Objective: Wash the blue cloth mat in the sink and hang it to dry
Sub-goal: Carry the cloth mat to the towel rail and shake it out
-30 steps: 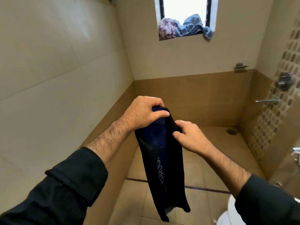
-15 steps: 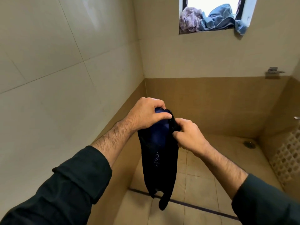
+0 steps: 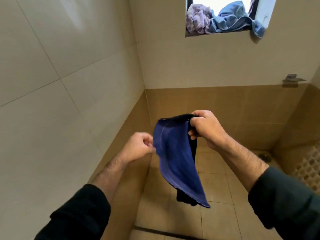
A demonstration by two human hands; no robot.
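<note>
Both hands, right (image 3: 206,129) above left (image 3: 138,147), pinch blue mat (image 3: 174,153).

Window ledge (image 3: 225,34) carries a crumpled purple cloth (image 3: 196,21) at left, touching a bunched light-blue cloth (image 3: 232,19) whose end droops over the ledge's right edge; tan tiled floor (image 3: 216,219) has a round drain (image 3: 264,156) in its far right corner
</note>
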